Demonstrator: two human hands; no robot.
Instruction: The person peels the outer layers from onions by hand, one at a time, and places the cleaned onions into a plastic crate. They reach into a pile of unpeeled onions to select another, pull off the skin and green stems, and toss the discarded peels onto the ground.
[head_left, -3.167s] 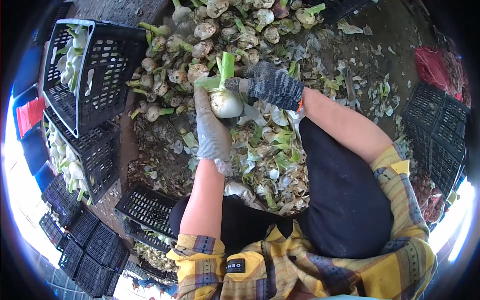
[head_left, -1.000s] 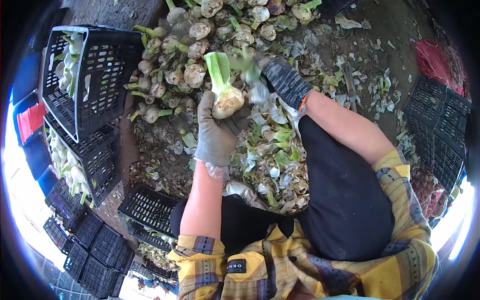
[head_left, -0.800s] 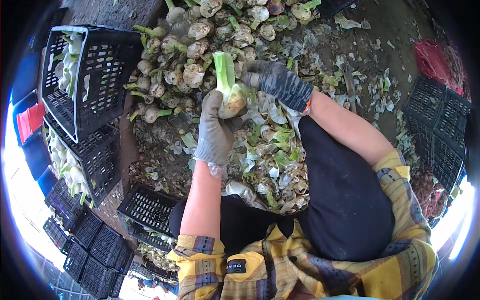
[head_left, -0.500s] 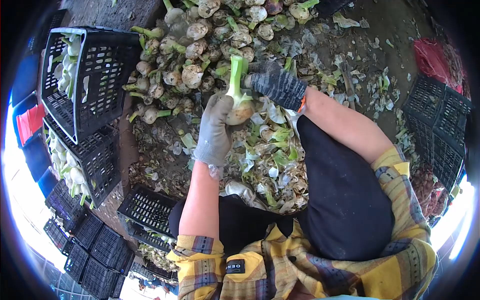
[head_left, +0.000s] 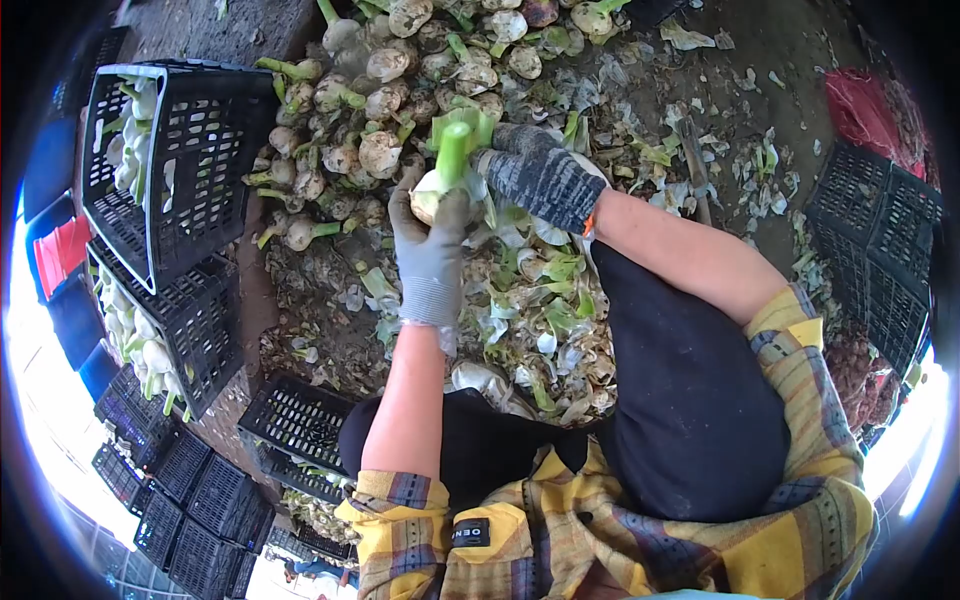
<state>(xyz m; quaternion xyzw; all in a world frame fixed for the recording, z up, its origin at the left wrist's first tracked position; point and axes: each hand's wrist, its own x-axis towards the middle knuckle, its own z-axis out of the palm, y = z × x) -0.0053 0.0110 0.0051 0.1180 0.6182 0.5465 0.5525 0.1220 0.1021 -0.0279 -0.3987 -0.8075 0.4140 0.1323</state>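
Note:
A pale bulb (head_left: 427,196) with a thick, cut green stem (head_left: 453,150), garlic- or onion-like, rests in my left hand (head_left: 430,235). This hand wears a grey glove, and its fingers and thumb wrap round the bulb. My right hand (head_left: 545,175), in a dark patterned glove, is closed beside the stem. Its fingertips are at a loose green outer leaf (head_left: 478,127) that is peeled away from the stem; the exact grip is partly hidden.
Unpeeled, soil-stained bulbs (head_left: 380,153) lie heaped ahead. Peelings (head_left: 560,300) cover the ground below my hands. Black crates with pale bulbs stand at left, one upper crate (head_left: 210,165) nearest the heap. More black crates (head_left: 875,220) and red netting (head_left: 860,115) are at right.
The bulb has moved slightly left and tilted, its cut stem end now facing me. My left hand has shifted its grip round it. An outer leaf now stands away from the stem beside my right hand.

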